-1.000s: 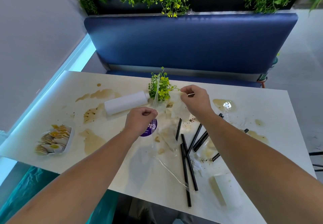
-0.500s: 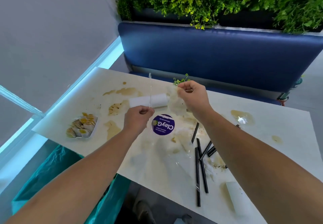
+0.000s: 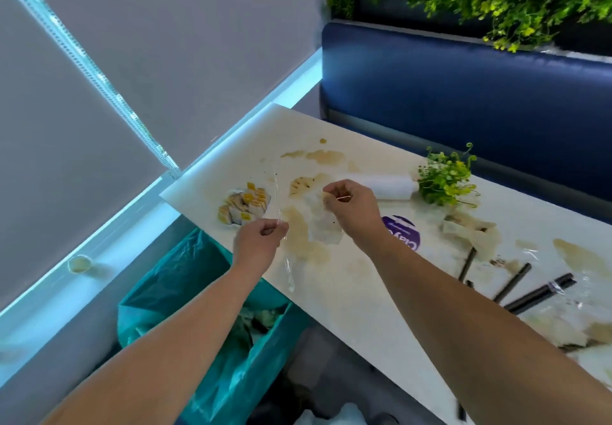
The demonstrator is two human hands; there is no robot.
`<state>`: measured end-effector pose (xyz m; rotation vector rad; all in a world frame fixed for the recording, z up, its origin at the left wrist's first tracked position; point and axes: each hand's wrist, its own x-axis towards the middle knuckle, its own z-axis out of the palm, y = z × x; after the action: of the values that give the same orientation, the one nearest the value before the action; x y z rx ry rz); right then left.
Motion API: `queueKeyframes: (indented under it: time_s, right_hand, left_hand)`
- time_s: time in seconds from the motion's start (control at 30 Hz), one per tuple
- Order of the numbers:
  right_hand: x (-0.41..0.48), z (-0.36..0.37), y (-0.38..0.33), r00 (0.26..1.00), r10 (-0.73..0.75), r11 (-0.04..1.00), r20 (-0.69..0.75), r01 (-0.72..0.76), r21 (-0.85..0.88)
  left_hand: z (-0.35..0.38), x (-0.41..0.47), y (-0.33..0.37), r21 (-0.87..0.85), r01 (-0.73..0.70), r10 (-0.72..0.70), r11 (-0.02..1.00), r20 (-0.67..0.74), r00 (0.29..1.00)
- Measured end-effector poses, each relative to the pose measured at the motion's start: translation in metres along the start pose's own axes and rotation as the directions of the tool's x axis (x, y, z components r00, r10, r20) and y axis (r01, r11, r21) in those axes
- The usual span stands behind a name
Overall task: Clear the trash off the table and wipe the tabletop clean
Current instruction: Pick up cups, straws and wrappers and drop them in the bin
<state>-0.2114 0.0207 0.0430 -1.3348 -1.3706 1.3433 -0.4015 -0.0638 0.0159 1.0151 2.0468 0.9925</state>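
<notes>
While both hands hover over the left end of the table [image 3: 361, 295], each has trash pinched; left hand [image 3: 261, 241] has its fingers curled in, thumb and forefinger nipping a long clear plastic strip [image 3: 288, 269] that runs up past the knuckles and trails down over the table edge; right hand [image 3: 351, 210] is likewise curled tight, fingertips holding a crumpled, stained translucent wrapper [image 3: 323, 227] that hangs below it, plus a thin pale stick [image 3: 343, 197] poking out sideways; can't tell if the stick is a toothpick. Teal bin bag [image 3: 185, 279] sits open on the floor just beside the table, below the left hand, already part full. Tabletop is still dirty: brown spill patches [image 3: 323, 156] across it; tray of yellow-and-white sachets [image 3: 245, 207] near the left edge; white roll [image 3: 388, 186] lying on its side, touching a green-yellow sprig [image 3: 444, 179]; round purple lid [image 3: 403, 231] partly hidden by the right wrist; soggy paper scraps [image 3: 477, 234] and black straws [image 3: 538, 293] further right. Blue bench [image 3: 463, 93] runs along the far side.
</notes>
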Motion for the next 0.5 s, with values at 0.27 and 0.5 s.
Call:
queueKeyframes:
  time_s: [0.27, 0.5]
  right_hand:
    - [0.000, 0.133, 0.019, 0.982, 0.037, 0.997, 0.186, -0.024, -0.076]
    - [-0.007, 0.228, 0.044, 0.938, 0.027, 0.983, 0.345, 0.037, -0.179]
  left_hand:
    - [-0.092, 0.014, -0.094, -0.021, 0.134, -0.136, 0.991, -0.099, 0.986]
    - [-0.142, 0.013, -0.159, -0.036, 0.224, -0.227, 0.974, -0.159, 0.961]
